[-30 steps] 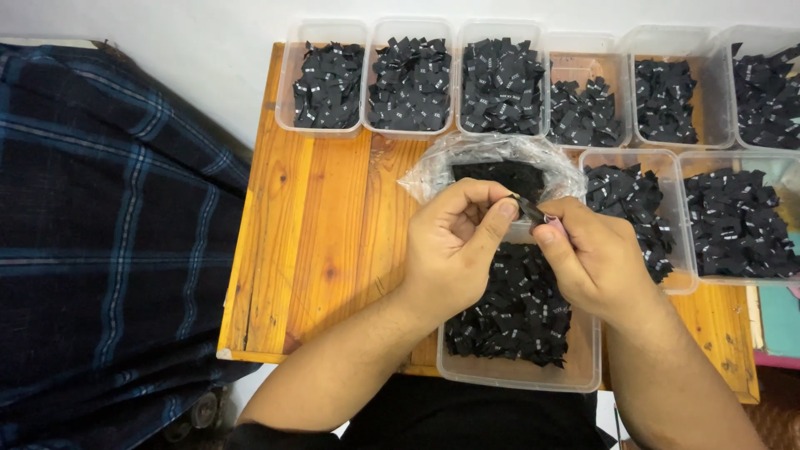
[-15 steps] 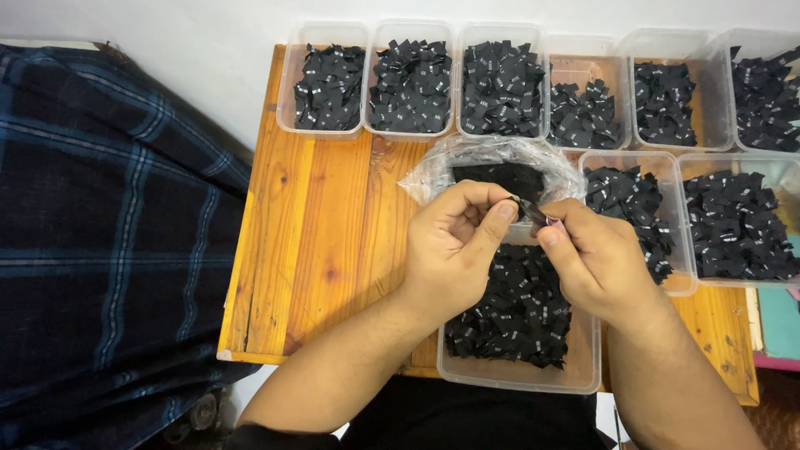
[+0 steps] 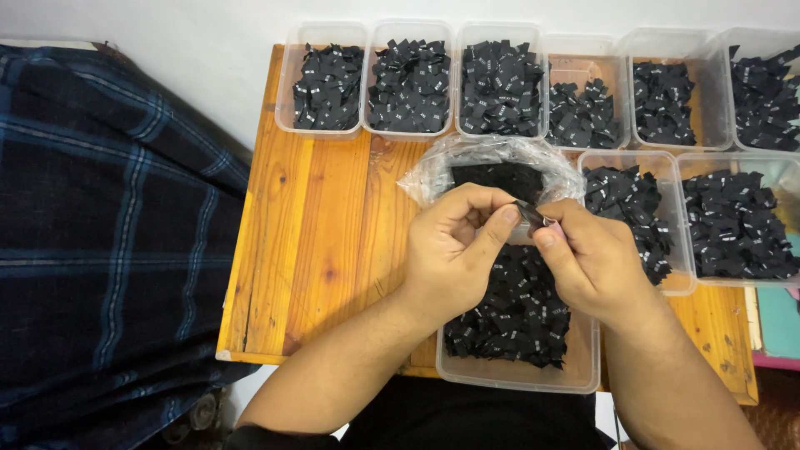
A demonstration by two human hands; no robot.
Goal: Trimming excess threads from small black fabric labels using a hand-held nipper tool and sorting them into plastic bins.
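Far left, a dark blue checked cloth fills the side of the view, lying beside the wooden table. Along the table's far edge runs a row of clear tubs, each heaped with small black labels. Moving right, bare orange planks, then a crumpled clear bag with more black pieces inside it, sitting just behind the hands.

Now the left hand: fingers curled, thumb and forefinger pressed together on one end of a small black label. It's held in the air, right above the near tub, which sits at the table's front edge and is well filled with the same black pieces. The forearm comes up from the bottom of the view and crosses that tub's left corner.

On to the right hand: thumb and forefinger pinching the other end of that same label, so both hands meet on it, fingertips nearly touching. The label shows as a short dark strip between the two thumbs; its folds can't be made out.

Further right, two more clear tubs sit side by side, both loaded with black labels, the nearer one just beside the right hand's knuckles. At the far right edge, a sliver of teal surface past the table.
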